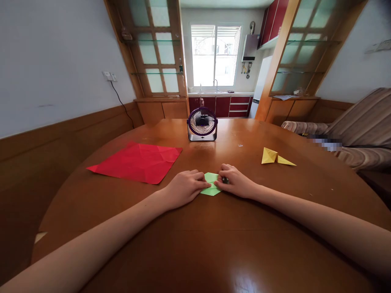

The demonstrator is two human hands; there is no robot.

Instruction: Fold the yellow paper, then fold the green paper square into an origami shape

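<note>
A small light-green folded paper [211,191] lies on the table between my two hands, with creases across its middle. My left hand [184,188] rests at its left edge, fingers curled and the thumb pressing on the paper. On the opposite edge, my right hand [238,182] has its fingers curled in, thumb and fingertips on the paper. A small dark patch shows within the curl of the right fingers; I cannot make out what it is. The hands cover both side edges of the paper.
A creased red paper sheet [140,162] lies to the left on the round wooden table [195,252]. A folded yellow paper piece [269,156] is at the right. Beyond my hands stands a small purple desk fan [202,123]. A striped armchair [360,122] stands at the right.
</note>
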